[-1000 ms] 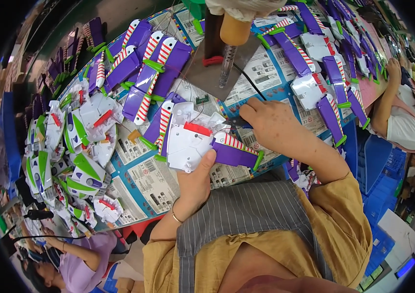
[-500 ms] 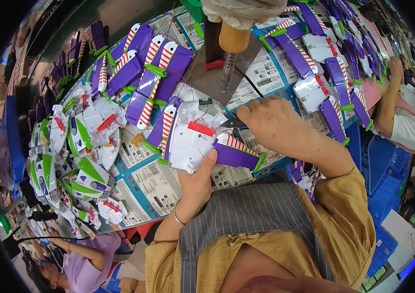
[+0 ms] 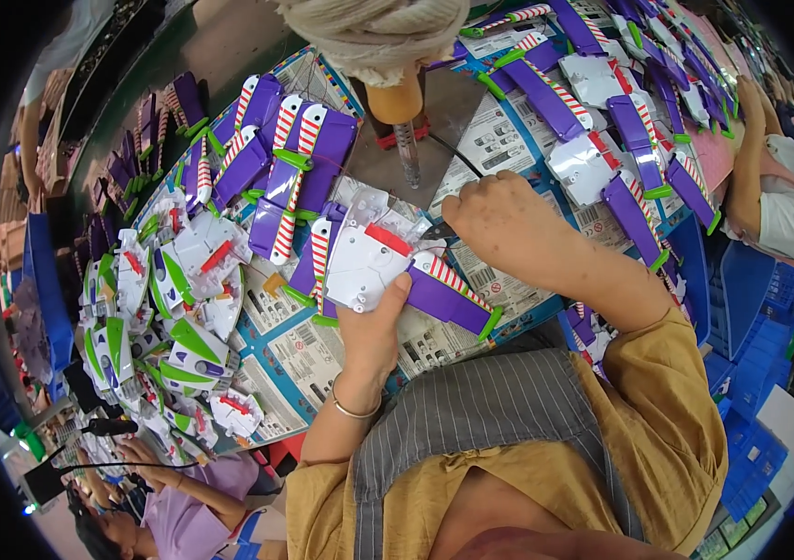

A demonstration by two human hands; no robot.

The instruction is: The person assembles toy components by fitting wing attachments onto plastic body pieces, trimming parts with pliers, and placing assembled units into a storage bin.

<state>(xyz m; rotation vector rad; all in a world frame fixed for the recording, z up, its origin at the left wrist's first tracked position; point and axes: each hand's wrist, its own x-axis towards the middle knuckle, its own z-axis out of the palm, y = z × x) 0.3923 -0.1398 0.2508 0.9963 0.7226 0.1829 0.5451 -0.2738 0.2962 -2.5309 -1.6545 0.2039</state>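
Observation:
My left hand (image 3: 373, 322) grips a white plastic toy wing pack (image 3: 359, 271) by its lower edge, thumb on the white shell. The pack has a red piece across its upper part and a purple wing (image 3: 443, 297) on each side, with red-and-white striped edges and green tips. My right hand (image 3: 499, 219) is closed on a small dark pliers-like tool (image 3: 438, 231). Its narrow end is at the pack's upper right, beside the exposed inside parts; the fingers partly hide the tool, and its exact kind is unclear.
White-and-green toy shells (image 3: 191, 345) lie heaped at left. Loose purple wings (image 3: 275, 201) are stacked beyond the pack; finished-looking winged packs (image 3: 583, 168) spread at right. A cloth-wrapped device (image 3: 392, 93) with a metal tip hangs ahead. Printed sheets (image 3: 308, 359) cover the table. Other people sit nearby.
The view has shifted slightly, so the hanging device appears farther left. Both hands keep their hold, and the pack and the tool stay close together.

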